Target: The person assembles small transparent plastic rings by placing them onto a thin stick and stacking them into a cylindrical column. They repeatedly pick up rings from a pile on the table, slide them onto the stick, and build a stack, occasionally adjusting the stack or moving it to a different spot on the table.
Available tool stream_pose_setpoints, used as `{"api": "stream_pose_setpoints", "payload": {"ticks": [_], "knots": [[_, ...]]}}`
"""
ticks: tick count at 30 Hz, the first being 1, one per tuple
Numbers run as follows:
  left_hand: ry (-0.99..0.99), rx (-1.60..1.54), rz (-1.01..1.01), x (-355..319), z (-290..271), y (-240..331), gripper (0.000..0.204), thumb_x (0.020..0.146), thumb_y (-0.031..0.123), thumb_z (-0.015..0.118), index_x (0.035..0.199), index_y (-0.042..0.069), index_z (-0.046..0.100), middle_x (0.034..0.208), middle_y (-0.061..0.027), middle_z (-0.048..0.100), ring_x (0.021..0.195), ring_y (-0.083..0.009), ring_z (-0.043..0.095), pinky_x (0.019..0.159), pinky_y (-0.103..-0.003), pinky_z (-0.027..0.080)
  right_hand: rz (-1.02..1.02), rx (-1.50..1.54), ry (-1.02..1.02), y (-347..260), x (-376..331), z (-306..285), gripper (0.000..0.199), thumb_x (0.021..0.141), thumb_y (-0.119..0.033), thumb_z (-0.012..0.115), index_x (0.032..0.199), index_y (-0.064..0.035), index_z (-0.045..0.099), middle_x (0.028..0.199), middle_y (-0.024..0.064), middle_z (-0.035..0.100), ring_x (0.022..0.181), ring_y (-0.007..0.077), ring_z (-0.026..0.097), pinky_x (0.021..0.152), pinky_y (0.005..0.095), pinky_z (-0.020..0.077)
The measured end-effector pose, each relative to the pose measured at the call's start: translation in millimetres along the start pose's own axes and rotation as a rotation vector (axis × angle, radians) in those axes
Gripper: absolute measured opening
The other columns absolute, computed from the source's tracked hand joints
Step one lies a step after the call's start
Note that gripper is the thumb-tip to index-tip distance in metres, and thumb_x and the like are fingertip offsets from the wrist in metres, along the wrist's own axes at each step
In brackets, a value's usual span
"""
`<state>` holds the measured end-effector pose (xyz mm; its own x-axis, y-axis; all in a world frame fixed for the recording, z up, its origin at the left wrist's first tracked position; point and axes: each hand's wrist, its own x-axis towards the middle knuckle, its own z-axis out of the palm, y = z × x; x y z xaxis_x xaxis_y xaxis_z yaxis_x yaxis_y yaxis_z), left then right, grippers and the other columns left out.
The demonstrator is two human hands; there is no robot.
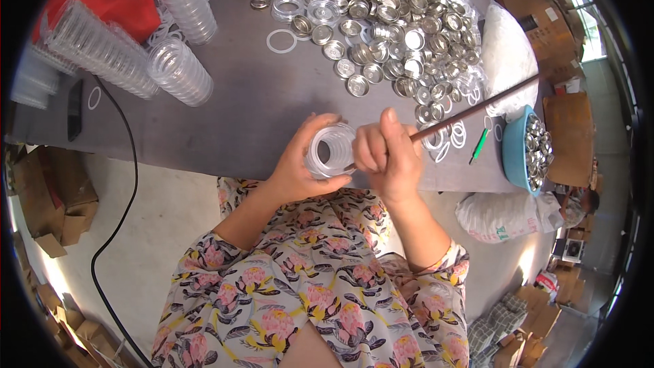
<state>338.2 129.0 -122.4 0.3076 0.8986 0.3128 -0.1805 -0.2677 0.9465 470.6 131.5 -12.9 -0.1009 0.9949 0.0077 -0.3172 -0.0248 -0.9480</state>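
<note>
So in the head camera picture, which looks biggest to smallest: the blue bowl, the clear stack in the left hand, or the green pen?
1. Blue bowl
2. Clear ring stack in the left hand, though it sits nearer the camera, so this is unsure
3. Green pen

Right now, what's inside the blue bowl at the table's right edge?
The blue bowl holds a heap of small round silver metal caps, piled to about the rim. Whatever lies under the top layer, and the bowl's bottom, is covered.
</note>
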Motion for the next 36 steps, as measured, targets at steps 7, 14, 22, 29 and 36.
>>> {"api": "stream_pose_setpoints", "payload": {"ticks": [7, 14, 22, 29, 36], "knots": [[0.014, -0.14, -0.098, -1, 3, 4, 0.081, 0.061, 0.015, 0.08, 0.128, 0.001, 0.037, 0.122, -0.0124, 0.047, 0.115, -0.0221, 0.047, 0.101, -0.036, 0.032, -0.278, -0.013, 0.036, 16, 32, 17, 0.055, 0.098, -0.029, 0.036, 0.046, -0.0107, 0.029, 0.042, 0.0014, 0.03, 0.038, 0.0109, 0.026, 0.038, 0.0264, 0.0205], [0.005, -0.132, -0.01, 0, 2, 1, 0.082, 0.061, 0.012, 0.08, 0.129, 0.001, 0.036, 0.123, -0.0117, 0.045, 0.115, -0.0211, 0.046, 0.097, -0.034, 0.036, 0.011, 0.073, 0.072, 5, 4, 6, 0.057, 0.097, -0.03, 0.038, 0.044, -0.0121, 0.028, 0.04, 0.0009, 0.028, 0.036, 0.0106, 0.023, 0.035, 0.0257, 0.0174], [-0.01, -0.211, -0.1, 1, 2, 7, 0.082, 0.061, 0.009, 0.079, 0.13, 0.001, 0.034, 0.122, -0.01, 0.046, 0.114, -0.0187, 0.046, 0.097, -0.033, 0.036, -0.231, -0.097, 0.033, 10, 33, 15, 0.055, 0.097, -0.028, 0.039, 0.046, -0.0103, 0.031, 0.041, -0.0009, 0.028, 0.038, 0.0102, 0.027, 0.039, 0.026, 0.021], [-0.017, -0.165, -0.011, 3, 5, -7, 0.085, 0.061, 0.011, 0.08, 0.131, 0.003, 0.033, 0.122, -0.0104, 0.046, 0.115, -0.0196, 0.046, 0.098, -0.035, 0.035, -0.112, -0.107, 0.059, -7, -9, 9, 0.053, 0.097, -0.029, 0.039, 0.049, -0.0071, 0.039, 0.044, 0.0027, 0.039, 0.041, 0.0098, 0.031, 0.04, 0.026, 0.0224], [0.001, 0.326, -0.045, -23, -7, -24, 0.092, 0.059, 0.018, 0.081, 0.133, 0.003, 0.03, 0.125, -0.0199, 0.044, 0.12, -0.0332, 0.042, 0.101, -0.042, 0.033, -0.124, -0.859, 0.023, 30, -59, -9, 0.026, 0.073, -0.001, 0.064, 0.099, -0.0039, 0.066, 0.094, 0.0117, 0.06, 0.087, 0.0241, 0.062, 0.075, 0.0319, 0.049]]}}
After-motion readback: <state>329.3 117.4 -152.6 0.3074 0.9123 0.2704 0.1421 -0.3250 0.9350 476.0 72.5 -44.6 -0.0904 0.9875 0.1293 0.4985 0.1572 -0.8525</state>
